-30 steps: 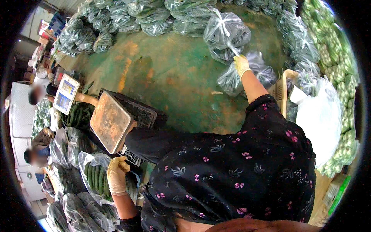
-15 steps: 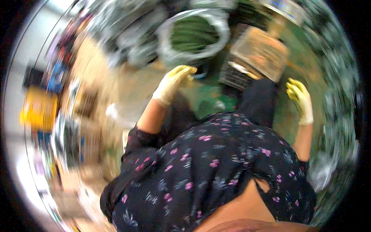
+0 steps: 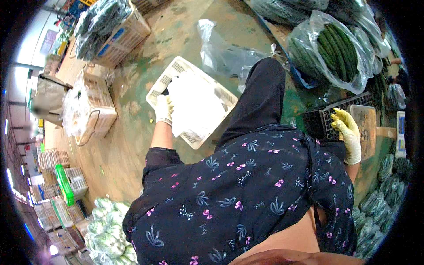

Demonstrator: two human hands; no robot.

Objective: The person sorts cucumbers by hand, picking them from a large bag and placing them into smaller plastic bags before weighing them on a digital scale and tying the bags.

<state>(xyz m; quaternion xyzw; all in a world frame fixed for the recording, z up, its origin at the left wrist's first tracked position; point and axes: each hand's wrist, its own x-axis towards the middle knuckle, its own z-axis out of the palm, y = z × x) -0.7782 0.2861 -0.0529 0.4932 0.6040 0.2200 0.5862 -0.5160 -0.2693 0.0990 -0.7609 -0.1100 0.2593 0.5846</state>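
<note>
My left hand (image 3: 164,108), in a pale yellow-white glove, reaches over the near left rim of a white plastic basket (image 3: 185,65). Its bent fingers close on the edge of a stack of white sheets or bags (image 3: 196,101) lying in that basket; the fingertips are partly hidden. To the right, my right hand (image 3: 348,132), gloved alike with yellow fingertips, hovers beside my right leg with its fingers loosely bent and apart. Nothing is in it. Below and around it are a black plastic crate (image 3: 318,123) and a worn tan block-like seat or box (image 3: 365,132).
A clear bag of dark green cucumbers (image 3: 338,53) stands at the far right. Clear plastic film (image 3: 227,57) lies on the floor beyond the basket. Lidless crates (image 3: 121,42) and a wrapped box (image 3: 99,108) stand left; bagged pale green vegetables (image 3: 108,227) lie near left.
My view and body have turned left, so the cucumber bag now appears further right. My left hand has come to the basket's white stack; my right hand stays raised and bare of objects.
</note>
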